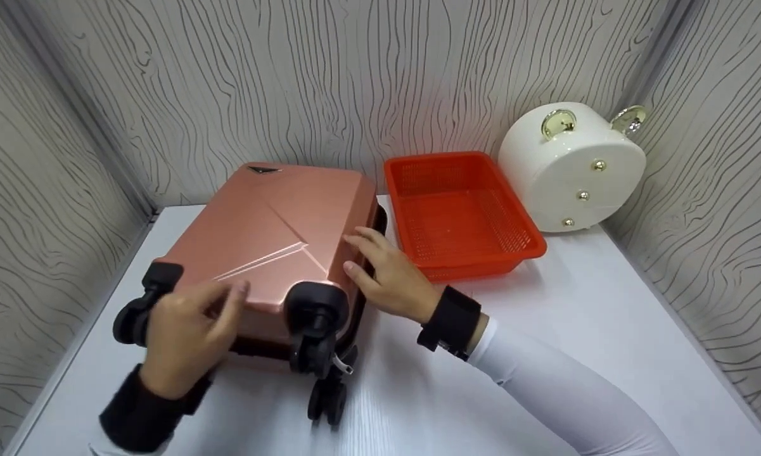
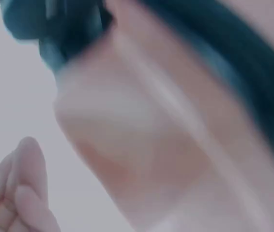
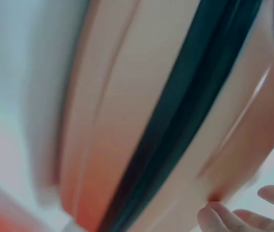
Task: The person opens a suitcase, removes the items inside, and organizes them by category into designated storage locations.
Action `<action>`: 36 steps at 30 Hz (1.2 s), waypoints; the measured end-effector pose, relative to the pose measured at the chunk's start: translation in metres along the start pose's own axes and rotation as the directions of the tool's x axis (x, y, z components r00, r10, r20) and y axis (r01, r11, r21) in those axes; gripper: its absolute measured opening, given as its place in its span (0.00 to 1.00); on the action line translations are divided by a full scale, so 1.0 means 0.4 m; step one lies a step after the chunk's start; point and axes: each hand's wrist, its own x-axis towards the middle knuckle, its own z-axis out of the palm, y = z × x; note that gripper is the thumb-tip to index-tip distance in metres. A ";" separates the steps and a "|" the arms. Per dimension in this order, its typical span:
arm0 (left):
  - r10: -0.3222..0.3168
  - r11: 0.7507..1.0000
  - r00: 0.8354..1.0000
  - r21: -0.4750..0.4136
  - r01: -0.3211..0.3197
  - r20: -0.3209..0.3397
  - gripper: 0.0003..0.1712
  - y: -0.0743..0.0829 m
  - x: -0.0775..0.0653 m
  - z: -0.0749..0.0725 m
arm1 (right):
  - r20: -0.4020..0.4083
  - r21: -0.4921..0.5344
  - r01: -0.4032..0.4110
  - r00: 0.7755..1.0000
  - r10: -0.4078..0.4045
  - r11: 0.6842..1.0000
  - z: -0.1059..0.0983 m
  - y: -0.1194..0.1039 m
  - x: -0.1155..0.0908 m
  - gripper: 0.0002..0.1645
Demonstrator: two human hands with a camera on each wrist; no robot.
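A rose-pink hard-shell suitcase point(image 1: 279, 228) lies flat on the white table, its black wheels point(image 1: 320, 316) toward me. My left hand point(image 1: 187, 332) hovers at the front edge between the wheels, fingers loosely bent and holding nothing. Its fingers point(image 2: 30, 188) appear apart from the blurred shell in the left wrist view. My right hand point(image 1: 396, 278) is at the suitcase's right side, fingertips at the shell near its upper edge. In the right wrist view the thumb tip touches the pink shell point(image 3: 243, 145), beside the black seam point(image 3: 175, 130). A small silvery pull point(image 1: 342, 365) hangs near the front-right wheels.
A red perforated plastic basket point(image 1: 462, 263) stands right of the suitcase, close to my right hand. Behind it, at the back right, is a round white case point(image 1: 583, 171) with gold-coloured fittings. Patterned walls point(image 1: 329, 82) enclose the table point(image 1: 545, 329) at the back and sides.
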 end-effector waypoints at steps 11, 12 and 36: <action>-0.411 0.909 0.843 0.225 0.350 0.347 0.24 -0.210 -0.001 -0.144 | 0.120 -0.220 0.063 0.992 -0.038 0.974 0.027 -0.166 -0.103 0.48; -0.428 0.902 0.815 0.237 0.360 0.391 0.25 -0.224 -0.006 -0.149 | 0.128 -0.255 0.070 0.991 -0.038 0.964 0.034 -0.175 -0.109 0.50; -0.495 0.865 0.779 0.299 0.403 0.384 0.28 -0.201 -0.032 -0.134 | 0.156 -0.242 0.005 0.987 0.034 0.970 0.035 -0.132 -0.048 0.54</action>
